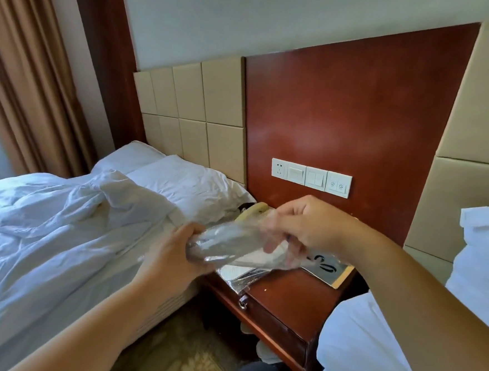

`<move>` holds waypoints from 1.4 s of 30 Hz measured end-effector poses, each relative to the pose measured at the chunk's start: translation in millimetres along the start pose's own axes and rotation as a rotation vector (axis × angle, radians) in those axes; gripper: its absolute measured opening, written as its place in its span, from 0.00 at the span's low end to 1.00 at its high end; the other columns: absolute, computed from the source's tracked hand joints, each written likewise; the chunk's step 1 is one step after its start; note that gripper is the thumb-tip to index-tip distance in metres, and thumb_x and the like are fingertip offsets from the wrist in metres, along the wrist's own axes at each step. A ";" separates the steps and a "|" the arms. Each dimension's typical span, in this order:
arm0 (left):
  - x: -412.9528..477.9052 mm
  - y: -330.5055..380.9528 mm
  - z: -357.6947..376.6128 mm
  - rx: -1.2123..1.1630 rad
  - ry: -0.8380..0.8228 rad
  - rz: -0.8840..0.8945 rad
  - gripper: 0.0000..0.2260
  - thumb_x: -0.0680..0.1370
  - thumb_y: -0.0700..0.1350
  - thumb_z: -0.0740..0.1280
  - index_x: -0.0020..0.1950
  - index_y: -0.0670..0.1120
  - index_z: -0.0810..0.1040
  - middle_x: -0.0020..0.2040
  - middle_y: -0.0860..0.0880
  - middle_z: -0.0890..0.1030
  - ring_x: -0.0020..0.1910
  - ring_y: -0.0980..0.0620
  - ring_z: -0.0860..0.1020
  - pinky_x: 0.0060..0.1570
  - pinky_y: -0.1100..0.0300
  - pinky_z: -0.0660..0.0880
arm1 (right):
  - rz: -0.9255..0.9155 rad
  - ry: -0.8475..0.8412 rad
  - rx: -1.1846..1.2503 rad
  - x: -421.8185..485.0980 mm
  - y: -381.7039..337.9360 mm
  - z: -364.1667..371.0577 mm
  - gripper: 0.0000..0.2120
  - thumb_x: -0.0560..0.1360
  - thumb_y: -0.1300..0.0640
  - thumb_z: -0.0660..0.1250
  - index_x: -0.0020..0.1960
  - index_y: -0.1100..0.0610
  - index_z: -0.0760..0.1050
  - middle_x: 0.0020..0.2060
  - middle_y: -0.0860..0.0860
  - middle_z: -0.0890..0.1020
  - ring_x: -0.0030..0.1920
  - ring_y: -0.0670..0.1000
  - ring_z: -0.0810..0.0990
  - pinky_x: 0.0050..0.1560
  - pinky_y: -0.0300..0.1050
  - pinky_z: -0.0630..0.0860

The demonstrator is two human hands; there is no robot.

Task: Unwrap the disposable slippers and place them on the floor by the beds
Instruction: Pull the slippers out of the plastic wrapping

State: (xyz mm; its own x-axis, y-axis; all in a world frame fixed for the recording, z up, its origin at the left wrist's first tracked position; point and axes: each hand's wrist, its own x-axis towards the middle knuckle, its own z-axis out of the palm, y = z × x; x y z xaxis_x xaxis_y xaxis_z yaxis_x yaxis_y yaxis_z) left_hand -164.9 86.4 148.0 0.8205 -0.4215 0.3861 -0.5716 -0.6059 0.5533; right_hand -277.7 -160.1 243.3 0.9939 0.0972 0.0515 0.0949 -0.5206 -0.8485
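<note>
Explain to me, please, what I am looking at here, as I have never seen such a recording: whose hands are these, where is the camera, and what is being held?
There is no machine here. A person wears a wide-angle camera on the head, looking forward and down, so this single picture shows their own two arms. The left hand grips one end of a clear plastic packet, and the right hand pinches the wrap at the other end, apparently to open it. The contents look white but are blurred. Below stands a wooden nightstand between a rumpled bed and a second bed. On it lie more crinkled plastic and a numbered card. A switch panel sits on the wall behind.
</note>
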 end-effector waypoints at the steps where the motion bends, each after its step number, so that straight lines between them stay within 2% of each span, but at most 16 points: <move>1: 2.6 2.8 -2.0 0.093 0.091 0.080 0.23 0.61 0.62 0.75 0.51 0.64 0.69 0.48 0.63 0.76 0.47 0.54 0.76 0.52 0.55 0.74 | 0.058 -0.014 -0.055 0.5 0.7 1.8 0.11 0.76 0.45 0.68 0.40 0.48 0.84 0.40 0.48 0.87 0.31 0.53 0.84 0.29 0.42 0.77; 4: 11.9 9.0 -9.0 0.329 0.299 0.257 0.26 0.63 0.44 0.79 0.52 0.61 0.69 0.51 0.58 0.75 0.55 0.48 0.72 0.63 0.52 0.62 | 0.180 0.066 -0.082 3.2 4.7 7.1 0.14 0.72 0.42 0.72 0.41 0.53 0.84 0.39 0.44 0.87 0.31 0.51 0.85 0.28 0.41 0.79; 7: 17.2 17.1 -16.0 0.389 0.414 0.317 0.27 0.60 0.34 0.76 0.53 0.54 0.72 0.54 0.53 0.76 0.61 0.46 0.69 0.72 0.43 0.52 | 0.231 0.141 0.110 6.8 10.1 17.6 0.20 0.71 0.40 0.72 0.46 0.58 0.78 0.38 0.47 0.87 0.29 0.50 0.85 0.24 0.38 0.76; 10: 19.4 27.7 -18.4 0.429 0.482 0.376 0.28 0.59 0.33 0.74 0.53 0.52 0.72 0.57 0.52 0.74 0.65 0.44 0.67 0.74 0.41 0.43 | 0.206 0.271 0.502 12.3 16.4 33.0 0.17 0.70 0.46 0.76 0.48 0.56 0.76 0.41 0.54 0.86 0.39 0.60 0.86 0.25 0.42 0.76; 12: 21.0 29.9 -20.7 0.466 0.506 0.431 0.26 0.60 0.34 0.73 0.54 0.52 0.72 0.60 0.51 0.73 0.67 0.43 0.66 0.74 0.40 0.41 | 0.201 0.337 0.765 16.6 20.3 38.7 0.14 0.70 0.54 0.76 0.51 0.56 0.76 0.39 0.56 0.86 0.37 0.59 0.86 0.26 0.43 0.77; 14: 22.6 28.9 -23.9 0.481 0.517 0.503 0.23 0.62 0.36 0.70 0.54 0.52 0.72 0.63 0.50 0.72 0.69 0.43 0.65 0.74 0.39 0.41 | 0.226 0.285 0.978 18.9 22.7 43.6 0.15 0.72 0.61 0.74 0.56 0.57 0.75 0.39 0.57 0.86 0.32 0.54 0.85 0.27 0.43 0.79; 16: 24.3 24.2 -25.3 0.473 0.505 0.519 0.23 0.62 0.39 0.69 0.56 0.53 0.72 0.68 0.48 0.69 0.73 0.42 0.61 0.74 0.40 0.39 | 0.220 0.228 1.101 20.6 27.4 48.2 0.19 0.73 0.65 0.72 0.61 0.55 0.74 0.43 0.58 0.87 0.35 0.54 0.85 0.30 0.44 0.81; 19: 25.9 12.7 -23.9 0.374 0.514 0.206 0.39 0.63 0.39 0.74 0.70 0.57 0.64 0.78 0.47 0.54 0.78 0.46 0.46 0.73 0.50 0.31 | 0.137 0.277 1.180 23.5 37.6 52.3 0.24 0.72 0.70 0.70 0.63 0.52 0.74 0.49 0.59 0.86 0.43 0.57 0.86 0.33 0.46 0.82; 21: 24.5 7.3 -24.0 0.129 0.530 -0.107 0.47 0.66 0.40 0.74 0.75 0.62 0.50 0.79 0.52 0.45 0.78 0.51 0.43 0.73 0.54 0.36 | 0.087 0.330 1.197 25.3 44.0 53.2 0.22 0.72 0.71 0.69 0.61 0.53 0.77 0.49 0.58 0.86 0.47 0.58 0.86 0.39 0.52 0.83; 23: 23.3 3.6 -24.4 -0.341 0.448 -0.326 0.47 0.68 0.41 0.72 0.76 0.63 0.47 0.79 0.52 0.50 0.77 0.48 0.52 0.73 0.48 0.54 | 0.060 0.357 1.174 26.7 49.9 53.8 0.20 0.72 0.72 0.68 0.59 0.54 0.79 0.51 0.57 0.86 0.50 0.58 0.85 0.44 0.53 0.83; 25: 22.7 9.4 -23.4 -0.911 0.318 -0.467 0.41 0.69 0.45 0.73 0.77 0.58 0.55 0.75 0.46 0.62 0.67 0.45 0.69 0.60 0.47 0.73 | 0.040 0.348 1.160 27.0 53.8 55.3 0.21 0.73 0.72 0.67 0.60 0.54 0.79 0.52 0.56 0.85 0.51 0.58 0.85 0.42 0.50 0.82; 28: 20.3 30.0 -17.7 -1.420 0.189 -0.592 0.31 0.69 0.50 0.75 0.69 0.45 0.69 0.59 0.40 0.75 0.47 0.45 0.80 0.37 0.53 0.79 | -0.001 0.264 1.112 25.9 53.6 61.0 0.22 0.74 0.70 0.67 0.62 0.51 0.78 0.55 0.55 0.85 0.54 0.57 0.84 0.44 0.49 0.81; 30: 22.4 37.5 -14.7 -1.510 0.207 -0.566 0.31 0.68 0.48 0.75 0.68 0.42 0.72 0.59 0.41 0.80 0.47 0.44 0.82 0.37 0.52 0.80 | -0.025 0.208 1.068 25.7 52.4 65.1 0.22 0.76 0.70 0.66 0.63 0.48 0.78 0.56 0.54 0.84 0.56 0.56 0.83 0.46 0.50 0.81; 35: 21.6 44.9 -11.6 -1.588 0.206 -0.523 0.26 0.71 0.40 0.73 0.68 0.40 0.72 0.62 0.41 0.81 0.55 0.45 0.82 0.40 0.53 0.80 | -0.049 0.143 1.024 25.8 50.0 67.4 0.25 0.74 0.71 0.68 0.62 0.45 0.78 0.56 0.53 0.84 0.58 0.57 0.82 0.51 0.55 0.80; 39: 20.2 47.5 -6.3 -1.619 0.152 -0.469 0.27 0.69 0.39 0.76 0.66 0.40 0.74 0.61 0.40 0.81 0.57 0.41 0.81 0.58 0.42 0.76 | -0.036 0.073 1.000 25.8 51.6 67.1 0.27 0.72 0.70 0.71 0.60 0.42 0.79 0.55 0.51 0.84 0.55 0.57 0.83 0.51 0.59 0.81; 42: 19.5 47.3 -9.4 -1.590 0.170 -0.458 0.26 0.69 0.38 0.76 0.66 0.40 0.75 0.59 0.40 0.82 0.56 0.42 0.82 0.53 0.45 0.79 | -0.007 0.082 0.903 23.7 54.2 68.1 0.22 0.71 0.70 0.72 0.57 0.47 0.82 0.54 0.57 0.84 0.55 0.62 0.82 0.57 0.68 0.75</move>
State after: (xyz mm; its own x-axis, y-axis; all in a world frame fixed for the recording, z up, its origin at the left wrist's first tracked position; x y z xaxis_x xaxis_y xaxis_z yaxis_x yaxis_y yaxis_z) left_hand -175.9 55.8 188.7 0.9610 -0.2765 0.0023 0.1827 0.6415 0.7451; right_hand -252.7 -128.2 162.7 0.9976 0.0189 0.0663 0.0557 0.3464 -0.9364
